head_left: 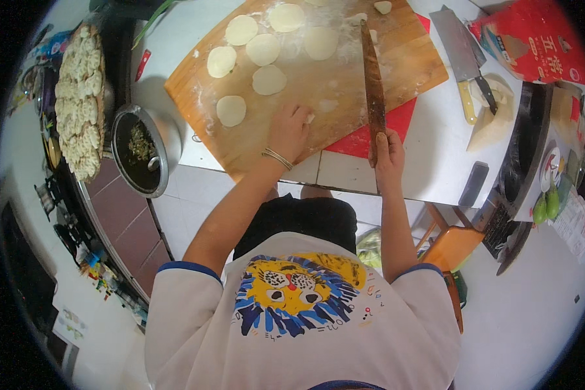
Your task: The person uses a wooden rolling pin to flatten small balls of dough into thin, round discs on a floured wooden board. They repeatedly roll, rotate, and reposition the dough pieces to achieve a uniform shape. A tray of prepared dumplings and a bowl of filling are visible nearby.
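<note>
While your right hand [389, 151] closed its fingers around the near end of the wooden rolling pin [373, 84], which lay lengthwise across the floured wooden board [396, 62], your left hand [288, 132] rested flat, fingers loosely spread, beside round dough wrappers [231, 110] on that board.

Your left hand [290, 132] rests flat on the board [344, 91], near its front edge; right hand [389, 153] grips the rolling pin's [373, 88] near end, pin lying across the board's right side. Dough rounds [268, 79] lie on the board's left & far part. Cleaver [460, 55] sits right of the board. Bowl [140, 151] stands left of it, w/ the dumpling tray [80, 97] further left.
</note>
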Tool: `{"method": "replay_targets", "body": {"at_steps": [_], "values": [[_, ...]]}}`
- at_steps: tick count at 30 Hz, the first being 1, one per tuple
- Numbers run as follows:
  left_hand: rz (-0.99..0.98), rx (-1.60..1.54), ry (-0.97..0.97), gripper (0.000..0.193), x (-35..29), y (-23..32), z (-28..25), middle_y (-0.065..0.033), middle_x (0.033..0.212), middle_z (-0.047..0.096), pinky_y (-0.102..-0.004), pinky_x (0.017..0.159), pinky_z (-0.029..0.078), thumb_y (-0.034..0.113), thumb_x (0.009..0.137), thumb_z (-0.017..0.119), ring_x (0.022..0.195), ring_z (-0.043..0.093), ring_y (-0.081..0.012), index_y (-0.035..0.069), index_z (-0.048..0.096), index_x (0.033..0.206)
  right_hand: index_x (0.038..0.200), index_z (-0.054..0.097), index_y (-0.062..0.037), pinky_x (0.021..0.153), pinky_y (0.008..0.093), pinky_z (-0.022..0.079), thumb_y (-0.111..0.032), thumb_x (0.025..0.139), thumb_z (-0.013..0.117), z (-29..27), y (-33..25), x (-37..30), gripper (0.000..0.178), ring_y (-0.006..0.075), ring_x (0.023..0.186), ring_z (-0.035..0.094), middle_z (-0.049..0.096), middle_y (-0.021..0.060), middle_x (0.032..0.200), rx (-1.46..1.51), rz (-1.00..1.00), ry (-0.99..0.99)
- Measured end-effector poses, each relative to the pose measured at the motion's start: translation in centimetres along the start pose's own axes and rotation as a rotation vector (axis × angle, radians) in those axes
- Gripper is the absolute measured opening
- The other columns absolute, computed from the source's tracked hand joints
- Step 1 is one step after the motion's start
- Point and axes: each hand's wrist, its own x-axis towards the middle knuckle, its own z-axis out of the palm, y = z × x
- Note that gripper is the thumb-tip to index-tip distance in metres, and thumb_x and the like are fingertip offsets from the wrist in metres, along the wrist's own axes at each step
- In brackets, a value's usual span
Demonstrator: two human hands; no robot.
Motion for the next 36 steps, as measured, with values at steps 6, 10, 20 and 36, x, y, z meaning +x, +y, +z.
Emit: {"method": "replay_targets", "body": {"at_steps": [6,10,20,36], "values": [[-0.065,0.15,0.136,0.057,1.2,2.6,1.3,-0.0206,0.132,0.045,-0.0508,0.103,0.032,0.024,0.077,0.064,0.122,0.041,-0.0386,0.003,0.047,0.127,0.101,0.057,-0.0027,0.053,0.0199,0.034,-0.022,0.097,0.056,0.7,-0.2,0.0,0.019,0.0041,0.059,0.042,0.05,-0.0028,0.072,-0.101,-0.047,-0.053],[0.047,0.345,0.249,0.065,3.4,0.9,4.6,-0.0229,0.142,0.036,-0.0528,0.11,0.022,0.035,0.082,0.059,0.132,0.03,-0.0407,0.0,0.041,0.134,0.103,0.057,-0.0016,0.059,0.0244,0.04,-0.022,0.095,0.059,0.8,-1.1,0.0,0.022,0.009,0.067,0.049,0.053,0.0005,0.074,-0.275,-0.127,-0.035],[-0.045,0.251,0.425,0.062,-6.4,-3.1,-3.9,-0.0204,0.15,0.029,-0.0503,0.112,0.016,0.039,0.093,0.045,0.138,0.025,-0.0408,0.003,0.034,0.143,0.108,0.057,-0.0057,0.076,0.0395,0.05,-0.035,0.083,0.068,2.8,-2.9,3.8,0.04,0.0292,0.094,0.06,0.06,0.0132,0.105,-1.343,-0.641,-0.461],[-0.147,0.352,0.251,0.069,-3.0,-5.6,-3.8,-0.0216,0.153,0.022,-0.0551,0.114,0.015,0.038,0.092,0.048,0.14,0.021,-0.043,0.004,0.026,0.148,0.146,0.037,-0.0261,0.109,0.0684,0.005,-0.05,0.087,0.051,9.0,-2.2,9.2,0.065,0.036,0.143,0.019,0.024,0.0116,0.155,-1.577,-0.839,-0.089]]}}
